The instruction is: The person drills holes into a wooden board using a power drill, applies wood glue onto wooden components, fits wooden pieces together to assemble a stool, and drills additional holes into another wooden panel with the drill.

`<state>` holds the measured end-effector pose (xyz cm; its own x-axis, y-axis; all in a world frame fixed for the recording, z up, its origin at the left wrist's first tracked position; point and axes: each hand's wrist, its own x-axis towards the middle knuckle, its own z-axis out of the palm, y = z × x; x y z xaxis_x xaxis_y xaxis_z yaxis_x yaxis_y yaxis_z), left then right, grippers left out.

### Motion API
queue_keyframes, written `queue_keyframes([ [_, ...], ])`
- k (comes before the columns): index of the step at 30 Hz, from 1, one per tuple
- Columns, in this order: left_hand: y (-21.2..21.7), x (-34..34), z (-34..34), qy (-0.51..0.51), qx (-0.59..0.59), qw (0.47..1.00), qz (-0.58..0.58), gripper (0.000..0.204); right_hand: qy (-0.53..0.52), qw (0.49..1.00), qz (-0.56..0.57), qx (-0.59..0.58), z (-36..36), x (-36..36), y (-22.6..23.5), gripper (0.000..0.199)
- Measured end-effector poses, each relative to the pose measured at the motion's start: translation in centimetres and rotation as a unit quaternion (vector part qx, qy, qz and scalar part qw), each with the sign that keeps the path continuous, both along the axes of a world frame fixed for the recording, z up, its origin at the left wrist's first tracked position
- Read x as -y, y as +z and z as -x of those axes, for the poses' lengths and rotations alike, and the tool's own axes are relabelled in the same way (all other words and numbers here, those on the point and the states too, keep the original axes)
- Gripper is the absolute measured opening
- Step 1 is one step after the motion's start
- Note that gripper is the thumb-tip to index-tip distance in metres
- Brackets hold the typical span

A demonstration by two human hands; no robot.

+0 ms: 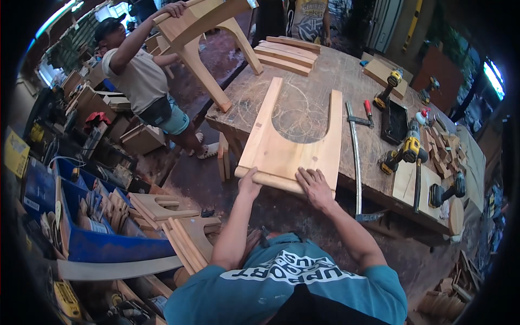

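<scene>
A pale wooden panel [287,154] with a deep U-shaped cutout and two legs lies on the workbench, its rounded near edge toward me. My left hand [248,184] is closed round the left part of that edge, its fingers partly hidden. Farther right, my right hand [316,188] rests on the panel's top near the same edge, fingers laid flat on the wood. At the far left of the bench, a co-worker's hand [174,8] holds up a wooden frame [200,32] with curved legs, one leg end at the bench's edge.
A long bar clamp [355,157] lies right of the panel, near yellow-and-black cordless drills [411,149] and a black tray [394,122]. Wooden boards [287,54] are stacked at the far side. Blue bins [108,244] of wood pieces stand at my left. Another person [307,21] stands beyond the bench.
</scene>
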<state>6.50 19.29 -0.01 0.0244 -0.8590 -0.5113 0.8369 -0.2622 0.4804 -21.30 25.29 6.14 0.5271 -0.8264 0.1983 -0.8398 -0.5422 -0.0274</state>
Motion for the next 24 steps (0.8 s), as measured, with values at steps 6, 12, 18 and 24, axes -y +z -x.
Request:
queue_keyframes([
  [6,-5.2,7.6,-4.2,-0.13,0.011,0.989,0.076,0.052,-0.094,0.993,0.055,0.041,-2.4,5.5,-3.1,0.059],
  [12,-2.4,4.0,3.4,-0.136,0.043,0.99,-0.007,0.052,-0.239,0.87,0.078,0.425,3.0,-2.0,3.6,0.049],
  [18,1.4,3.8,11.6,-0.08,0.093,0.992,-0.022,0.054,-0.5,0.687,0.191,0.492,23.4,-3.0,1.3,0.073],
  [24,2.1,6.1,11.7,-0.057,0.137,0.988,-0.032,0.053,-0.317,0.718,0.101,0.612,30.6,5.9,0.8,0.06],
])
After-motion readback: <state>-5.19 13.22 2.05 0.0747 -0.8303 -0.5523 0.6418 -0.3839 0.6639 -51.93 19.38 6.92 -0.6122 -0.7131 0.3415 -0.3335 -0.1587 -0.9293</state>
